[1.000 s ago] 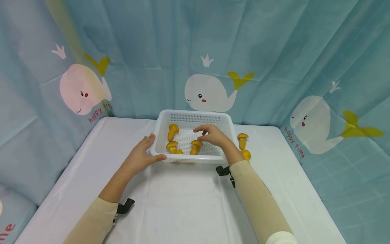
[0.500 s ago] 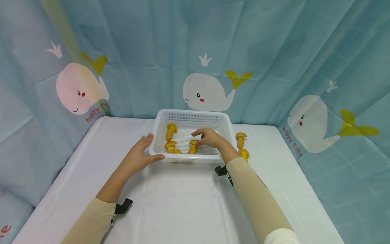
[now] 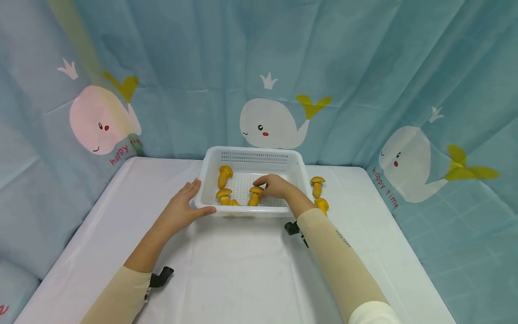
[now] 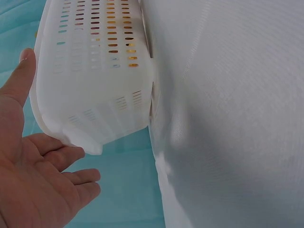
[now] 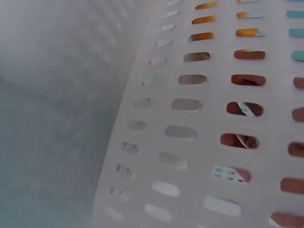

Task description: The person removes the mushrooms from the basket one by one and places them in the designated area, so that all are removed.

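Observation:
In the head view a white plastic basket [image 3: 252, 212] with slotted walls stands on the table, several yellow mushrooms inside. My right hand [image 3: 275, 186] reaches in over the front rim; its thumb and index finger pinch a mushroom [image 3: 253, 199] near the basket's middle front. Left of it are a mushroom [image 3: 223, 194], a partly hidden one [image 3: 234, 202] and another mushroom [image 3: 224, 176] farther back. With thumb along the front rim and fingers extended, my left hand [image 3: 180, 210] rests at the front left corner. The left wrist view shows that hand [image 4: 42, 180] beside the basket's outer corner.
Two more mushrooms lie on the white tablecloth [image 3: 238, 270] just right of the basket: a far mushroom [image 3: 317, 186] and a near mushroom [image 3: 322, 205], partly behind my right forearm. A blue whale-print curtain [image 3: 194, 90] borders the table behind and at both sides.
My right hand has lowered toward the front middle mushroom, and its fingers have closed on it. The left hand keeps its place at the basket corner. The whole view has shifted slightly.

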Demonstrator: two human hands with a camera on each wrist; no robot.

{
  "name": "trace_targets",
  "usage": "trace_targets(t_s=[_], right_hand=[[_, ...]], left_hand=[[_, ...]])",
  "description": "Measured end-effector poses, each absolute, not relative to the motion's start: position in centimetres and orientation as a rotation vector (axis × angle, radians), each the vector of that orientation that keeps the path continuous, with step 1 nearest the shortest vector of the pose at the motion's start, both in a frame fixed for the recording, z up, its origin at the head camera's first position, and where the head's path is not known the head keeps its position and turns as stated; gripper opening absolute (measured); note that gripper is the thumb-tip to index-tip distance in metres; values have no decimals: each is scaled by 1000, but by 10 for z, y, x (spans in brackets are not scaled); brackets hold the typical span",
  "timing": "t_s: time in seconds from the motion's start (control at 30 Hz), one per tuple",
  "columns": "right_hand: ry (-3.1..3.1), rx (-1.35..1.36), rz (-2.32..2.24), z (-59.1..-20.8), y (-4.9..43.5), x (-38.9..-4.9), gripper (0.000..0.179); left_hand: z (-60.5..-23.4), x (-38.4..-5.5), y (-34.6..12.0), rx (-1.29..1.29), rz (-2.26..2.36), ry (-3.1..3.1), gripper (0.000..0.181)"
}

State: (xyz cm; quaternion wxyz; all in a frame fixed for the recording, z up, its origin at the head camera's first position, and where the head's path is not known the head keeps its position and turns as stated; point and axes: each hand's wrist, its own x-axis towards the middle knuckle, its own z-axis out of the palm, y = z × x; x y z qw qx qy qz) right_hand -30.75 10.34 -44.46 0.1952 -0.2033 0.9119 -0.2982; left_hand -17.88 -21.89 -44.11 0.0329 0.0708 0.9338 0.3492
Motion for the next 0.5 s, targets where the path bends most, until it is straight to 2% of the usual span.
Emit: trace_targets(t_s=[0.23,0.5], right_hand=[[2573,-574,-824,-446,103,-310,44],[2620,-569,-851,-444,102,-309,37]], left_hand=[[-440,-179,-218,222,1075,2875,117],[-440,-179,-218,203,1079,2866,122]])
